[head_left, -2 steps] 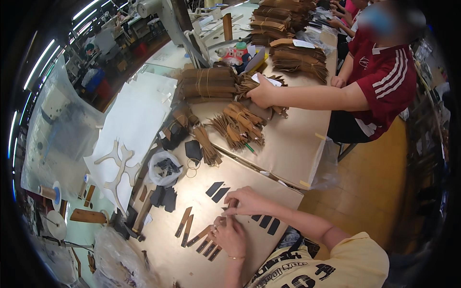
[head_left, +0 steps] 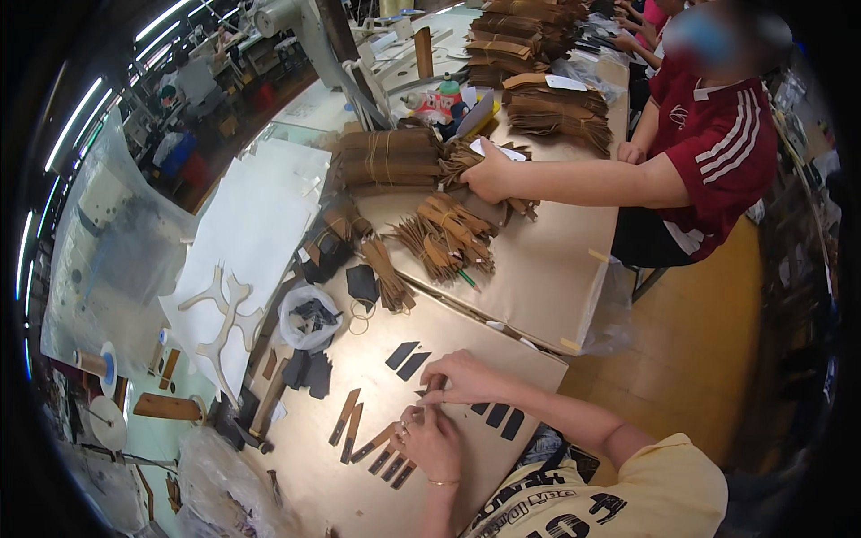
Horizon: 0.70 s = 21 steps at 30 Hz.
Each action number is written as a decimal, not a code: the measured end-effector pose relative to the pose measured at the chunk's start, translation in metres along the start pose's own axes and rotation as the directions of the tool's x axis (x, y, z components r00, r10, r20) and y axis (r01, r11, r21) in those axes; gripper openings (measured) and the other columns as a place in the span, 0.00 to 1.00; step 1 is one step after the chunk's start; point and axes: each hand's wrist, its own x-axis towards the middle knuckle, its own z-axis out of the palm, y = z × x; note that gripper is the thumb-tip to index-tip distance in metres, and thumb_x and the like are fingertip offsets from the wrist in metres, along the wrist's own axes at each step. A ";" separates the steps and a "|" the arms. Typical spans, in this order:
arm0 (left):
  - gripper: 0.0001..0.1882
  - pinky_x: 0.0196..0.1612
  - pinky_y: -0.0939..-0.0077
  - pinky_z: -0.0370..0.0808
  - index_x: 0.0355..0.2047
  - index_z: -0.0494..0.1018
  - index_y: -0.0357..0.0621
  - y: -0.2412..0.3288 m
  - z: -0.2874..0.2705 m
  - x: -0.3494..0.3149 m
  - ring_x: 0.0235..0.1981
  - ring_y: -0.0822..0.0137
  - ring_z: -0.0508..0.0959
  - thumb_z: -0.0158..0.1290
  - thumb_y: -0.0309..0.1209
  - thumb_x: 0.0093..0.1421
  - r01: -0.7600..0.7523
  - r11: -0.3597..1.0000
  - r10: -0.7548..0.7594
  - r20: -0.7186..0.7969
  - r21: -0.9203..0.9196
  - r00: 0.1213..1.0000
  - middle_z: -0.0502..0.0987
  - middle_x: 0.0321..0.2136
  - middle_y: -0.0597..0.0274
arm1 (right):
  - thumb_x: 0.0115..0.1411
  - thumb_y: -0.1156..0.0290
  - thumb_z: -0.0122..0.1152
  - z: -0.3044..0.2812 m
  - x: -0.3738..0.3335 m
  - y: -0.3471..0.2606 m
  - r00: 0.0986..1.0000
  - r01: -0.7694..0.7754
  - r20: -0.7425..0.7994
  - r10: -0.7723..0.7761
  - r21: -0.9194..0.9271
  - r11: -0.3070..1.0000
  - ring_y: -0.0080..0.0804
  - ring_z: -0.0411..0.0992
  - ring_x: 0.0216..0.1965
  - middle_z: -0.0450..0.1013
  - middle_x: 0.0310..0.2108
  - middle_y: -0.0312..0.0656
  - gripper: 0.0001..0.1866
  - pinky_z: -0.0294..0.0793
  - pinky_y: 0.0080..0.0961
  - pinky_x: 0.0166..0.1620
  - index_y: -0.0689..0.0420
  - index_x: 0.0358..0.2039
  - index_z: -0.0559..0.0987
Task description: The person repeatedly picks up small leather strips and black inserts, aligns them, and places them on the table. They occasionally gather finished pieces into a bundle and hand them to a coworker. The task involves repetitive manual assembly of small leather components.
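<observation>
My left hand (head_left: 429, 441) and my right hand (head_left: 462, 378) meet over the table, fingertips pinched together. Between them shows a sliver of something dark, too small to name. Left of my left hand lie brown strips (head_left: 353, 429) with dark ends, and several more fan out just beside its fingers. Past my right hand's knuckles rest two slanted black pieces (head_left: 413, 366). Below my right wrist several black pieces (head_left: 496, 416) lie in a row, partly hidden by the forearm.
Left on the table are a hammer (head_left: 263, 412), black pieces (head_left: 308, 372) and a white plastic bag (head_left: 310, 316) with dark scraps. Brown bundles (head_left: 390, 160) stack at the back. A co-worker in a red shirt (head_left: 717, 161) reaches across to one. A table seam (head_left: 484, 316) runs between us.
</observation>
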 end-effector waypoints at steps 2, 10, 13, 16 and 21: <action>0.14 0.54 0.57 0.59 0.45 0.81 0.50 0.000 0.000 -0.001 0.42 0.59 0.72 0.55 0.31 0.59 0.016 0.999 -0.016 0.017 -0.040 1.000 0.75 0.40 0.58 | 0.55 0.55 0.66 0.000 0.000 0.004 1.000 -0.015 0.010 0.015 0.011 1.000 0.43 0.80 0.33 0.81 0.28 0.46 0.19 0.77 0.35 0.41 0.60 0.34 0.83; 0.15 0.54 0.57 0.59 0.46 0.81 0.51 -0.004 -0.001 -0.002 0.45 0.61 0.73 0.55 0.31 0.59 -0.022 0.999 0.024 0.033 -0.043 0.999 0.76 0.37 0.57 | 0.59 0.54 0.62 0.011 -0.005 0.009 0.993 0.097 -0.056 -0.107 -0.156 0.983 0.47 0.76 0.33 0.78 0.26 0.45 0.17 0.71 0.43 0.41 0.57 0.30 0.82; 0.15 0.54 0.57 0.59 0.48 0.80 0.51 -0.005 -0.001 -0.002 0.45 0.61 0.73 0.54 0.31 0.60 -0.024 0.999 0.026 0.051 -0.046 0.998 0.76 0.37 0.56 | 0.59 0.53 0.61 0.013 -0.005 0.009 0.992 0.092 -0.066 -0.106 -0.190 0.978 0.46 0.76 0.33 0.78 0.26 0.44 0.17 0.69 0.43 0.42 0.56 0.30 0.82; 0.16 0.54 0.57 0.59 0.48 0.80 0.52 -0.005 -0.001 -0.003 0.46 0.60 0.73 0.54 0.31 0.60 -0.018 0.998 0.021 0.059 -0.055 0.998 0.75 0.38 0.56 | 0.59 0.53 0.62 0.013 -0.005 0.009 0.998 0.051 -0.028 -0.058 -0.197 0.979 0.44 0.76 0.35 0.78 0.27 0.43 0.17 0.69 0.42 0.43 0.55 0.30 0.82; 0.15 0.53 0.56 0.60 0.47 0.80 0.52 -0.006 0.001 -0.004 0.45 0.59 0.73 0.54 0.31 0.60 -0.030 0.997 0.032 0.034 -0.064 0.999 0.75 0.38 0.57 | 0.58 0.52 0.62 0.013 -0.007 0.009 0.993 0.089 -0.065 -0.100 -0.148 0.985 0.41 0.76 0.37 0.78 0.29 0.40 0.17 0.68 0.41 0.45 0.54 0.32 0.83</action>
